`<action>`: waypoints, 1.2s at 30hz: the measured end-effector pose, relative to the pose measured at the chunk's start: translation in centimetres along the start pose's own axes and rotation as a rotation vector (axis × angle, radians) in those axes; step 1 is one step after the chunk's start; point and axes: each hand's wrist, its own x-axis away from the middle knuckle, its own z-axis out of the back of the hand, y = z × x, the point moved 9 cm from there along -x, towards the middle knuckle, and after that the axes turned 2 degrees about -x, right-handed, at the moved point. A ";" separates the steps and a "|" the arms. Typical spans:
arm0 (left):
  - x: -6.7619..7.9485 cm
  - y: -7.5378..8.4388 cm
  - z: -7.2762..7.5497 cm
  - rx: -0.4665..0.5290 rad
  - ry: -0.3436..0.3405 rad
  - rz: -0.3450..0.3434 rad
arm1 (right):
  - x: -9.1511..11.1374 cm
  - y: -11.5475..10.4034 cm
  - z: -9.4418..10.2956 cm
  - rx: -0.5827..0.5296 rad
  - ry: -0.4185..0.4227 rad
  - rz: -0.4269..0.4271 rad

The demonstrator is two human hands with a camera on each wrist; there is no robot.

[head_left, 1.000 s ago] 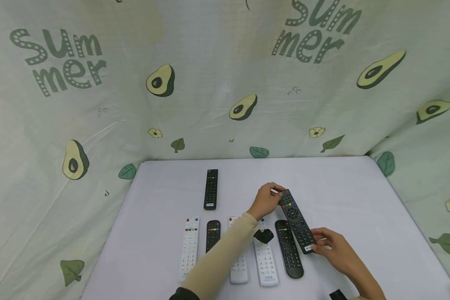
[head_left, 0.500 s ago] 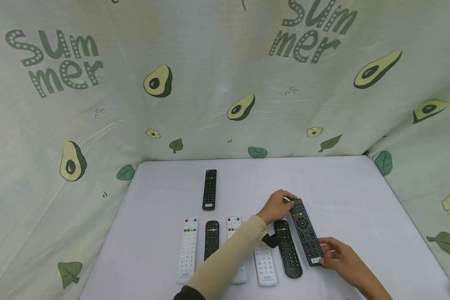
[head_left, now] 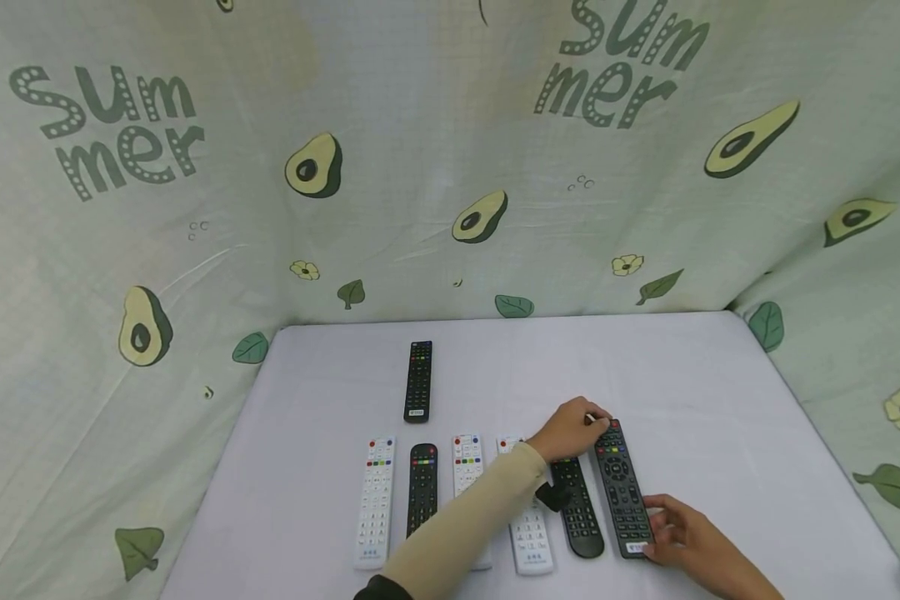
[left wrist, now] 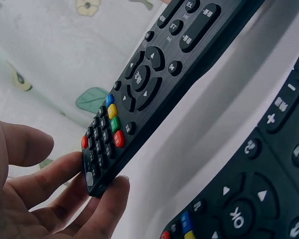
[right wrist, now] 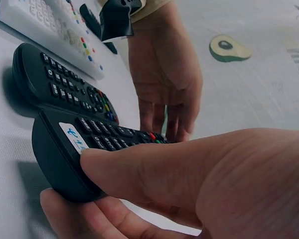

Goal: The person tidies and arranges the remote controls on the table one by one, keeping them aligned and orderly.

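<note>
A long black remote control (head_left: 622, 487) with colored buttons lies between my two hands, almost level and just above the white tabletop. My right hand (head_left: 682, 533) grips its near end, thumb over the white label and fingers beneath, as the right wrist view shows. My left hand (head_left: 570, 429) holds the far end; in the left wrist view its fingers (left wrist: 112, 204) curl at the end and edge while one digit stands apart. Just left of it, a rounded black remote (head_left: 583, 521) is partly covered by my left wrist.
Left of these stand more remotes in a row: a white one (head_left: 531, 546), another white one (head_left: 467, 458), a black one (head_left: 422, 483) and a white one (head_left: 376, 500). My left sleeve crosses over several. A black remote (head_left: 417, 382) lies farther back. A printed cloth (head_left: 390, 233) hangs behind.
Both hands have carried the black remote rightward and toward me, lowering it. It has turned from a slant to nearly parallel with the neighboring remote. The others have not moved.
</note>
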 end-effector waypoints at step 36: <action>0.4 -0.8 -0.4 -0.247 -0.052 -0.057 | -0.3 -2.4 2.6 0.407 0.218 -0.071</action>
